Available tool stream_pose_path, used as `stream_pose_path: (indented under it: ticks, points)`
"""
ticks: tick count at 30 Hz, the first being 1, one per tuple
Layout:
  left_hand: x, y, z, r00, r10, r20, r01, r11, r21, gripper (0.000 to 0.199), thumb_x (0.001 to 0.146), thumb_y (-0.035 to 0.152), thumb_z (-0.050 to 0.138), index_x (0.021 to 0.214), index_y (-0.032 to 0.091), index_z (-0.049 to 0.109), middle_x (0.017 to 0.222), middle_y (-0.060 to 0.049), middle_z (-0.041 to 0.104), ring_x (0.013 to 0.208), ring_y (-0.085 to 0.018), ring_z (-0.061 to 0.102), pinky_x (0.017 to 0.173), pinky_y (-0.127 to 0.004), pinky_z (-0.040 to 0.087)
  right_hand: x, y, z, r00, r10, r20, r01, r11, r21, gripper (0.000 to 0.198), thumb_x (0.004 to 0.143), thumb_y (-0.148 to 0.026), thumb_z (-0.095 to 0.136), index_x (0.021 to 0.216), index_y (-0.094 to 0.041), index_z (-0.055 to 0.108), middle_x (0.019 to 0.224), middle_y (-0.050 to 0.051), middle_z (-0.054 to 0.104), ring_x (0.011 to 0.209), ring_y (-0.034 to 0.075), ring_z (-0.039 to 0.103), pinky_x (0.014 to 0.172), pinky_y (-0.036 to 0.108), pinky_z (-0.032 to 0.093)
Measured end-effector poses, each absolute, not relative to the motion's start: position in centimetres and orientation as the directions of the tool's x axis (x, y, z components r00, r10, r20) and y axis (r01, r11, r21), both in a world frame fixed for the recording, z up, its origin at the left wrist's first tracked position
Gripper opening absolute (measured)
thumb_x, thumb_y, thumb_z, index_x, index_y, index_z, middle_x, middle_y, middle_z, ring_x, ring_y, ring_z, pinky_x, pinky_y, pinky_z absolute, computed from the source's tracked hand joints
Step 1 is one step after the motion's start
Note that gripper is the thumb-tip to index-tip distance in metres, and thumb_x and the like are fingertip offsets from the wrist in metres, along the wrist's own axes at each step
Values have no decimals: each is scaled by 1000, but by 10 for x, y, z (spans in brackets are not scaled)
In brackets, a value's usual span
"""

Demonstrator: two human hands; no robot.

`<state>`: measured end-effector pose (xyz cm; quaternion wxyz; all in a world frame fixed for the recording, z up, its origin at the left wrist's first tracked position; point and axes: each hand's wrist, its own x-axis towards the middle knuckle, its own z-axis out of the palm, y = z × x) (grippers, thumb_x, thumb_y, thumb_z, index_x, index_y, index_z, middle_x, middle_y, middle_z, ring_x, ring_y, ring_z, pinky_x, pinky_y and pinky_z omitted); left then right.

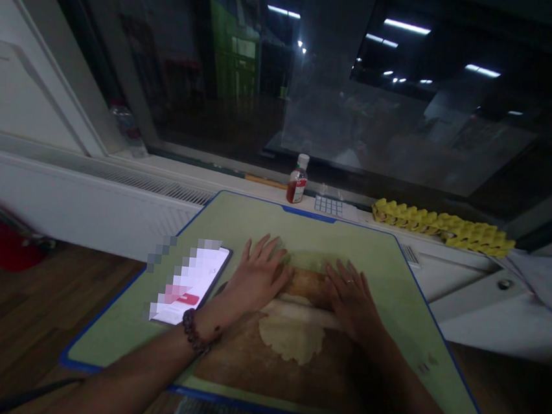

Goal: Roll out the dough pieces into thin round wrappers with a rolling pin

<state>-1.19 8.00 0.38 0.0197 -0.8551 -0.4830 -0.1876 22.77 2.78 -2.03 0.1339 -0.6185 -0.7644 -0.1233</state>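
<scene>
On a wooden board (236, 366) lies a thin, ragged-edged sheet of dough (291, 340). Across it runs a pale rolling pin (307, 311), whose ends are hidden under my hands. My left hand (260, 274), with a beaded bracelet at the wrist, rests flat over the pin's left part, fingers stretched forward. Over the right part lies my right hand (350, 299), a ring on one finger and its fingers spread too. Part of the dough shows beyond the pin.
A phone with a lit screen (190, 286) lies left of my left hand on the green, blue-edged table (360, 247). Along the windowsill stand a small bottle of red liquid (297, 182) and yellow egg trays (440, 228). A plastic bottle (126, 124) stands at the window's left.
</scene>
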Motion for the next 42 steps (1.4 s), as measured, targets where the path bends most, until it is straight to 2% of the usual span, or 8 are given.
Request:
stream_pose_path:
  ticks: [10, 15, 20, 23, 28, 32, 36, 42]
  points:
    - [-22, 36, 4, 514, 796, 319, 809, -574, 128, 45, 101, 44, 38, 139, 25, 54, 143, -8, 55, 142, -31, 36, 118, -56, 19, 216, -30, -18, -245, 876, 415, 968, 243, 59, 44, 96, -20, 42, 137, -28, 54, 147, 8, 50, 143, 36, 30, 115, 69, 16]
    - [-12, 64, 9, 508, 821, 262, 822, -553, 137, 48, 102, 45, 34, 142, 24, 51, 149, -9, 49, 146, -32, 28, 119, -59, 15, 220, -1, -19, -204, 894, 400, 979, 180, 97, 36, 97, -21, 43, 128, -23, 63, 136, 13, 60, 135, 36, 44, 111, 68, 27]
    - [-3, 92, 11, 447, 859, 250, 850, -495, 183, 52, 102, 47, 35, 142, 16, 49, 153, -11, 42, 148, -31, 24, 119, -58, 16, 227, 27, -24, -331, 792, 512, 943, 262, 204, 33, 96, -14, 47, 123, -23, 65, 144, 10, 54, 144, 36, 30, 112, 70, 20]
    - [-8, 74, 8, 460, 835, 304, 836, -522, 169, 52, 102, 47, 33, 142, 17, 49, 154, -12, 41, 147, -32, 24, 118, -58, 19, 222, 12, -23, -245, 797, 551, 969, 185, 163, 38, 99, -20, 42, 134, -18, 57, 148, 16, 48, 145, 36, 27, 112, 67, 24]
    - [-16, 44, 2, 498, 777, 384, 803, -581, 133, 48, 102, 49, 36, 143, 27, 48, 156, -8, 38, 148, -33, 23, 115, -65, 19, 217, -13, -23, -250, 818, 518, 968, 232, 100, 43, 100, -27, 40, 142, -23, 49, 154, 11, 41, 148, 31, 20, 117, 62, 20]
    - [-5, 72, 9, 431, 828, 359, 849, -507, 151, 51, 101, 48, 39, 144, 21, 46, 159, -12, 31, 148, -36, 21, 114, -69, 17, 220, 22, -20, -212, 837, 505, 976, 210, 62, 42, 101, -30, 37, 139, -19, 51, 154, 15, 39, 148, 32, 21, 115, 61, 23]
    - [2, 89, 13, 374, 854, 363, 873, -456, 174, 53, 101, 48, 36, 144, 18, 46, 161, -13, 26, 149, -36, 17, 113, -70, 18, 218, 43, -17, -54, 839, 542, 997, 72, -14, 46, 102, -38, 36, 141, -17, 50, 159, 19, 26, 148, 35, 19, 113, 62, 25]
    - [-8, 47, 5, 433, 809, 397, 836, -525, 160, 52, 100, 55, 36, 139, 24, 52, 157, -9, 37, 149, -33, 20, 116, -64, 18, 211, -1, -16, -203, 804, 559, 978, 192, 79, 44, 101, -32, 40, 141, -18, 49, 159, 16, 29, 149, 33, 18, 115, 60, 22]
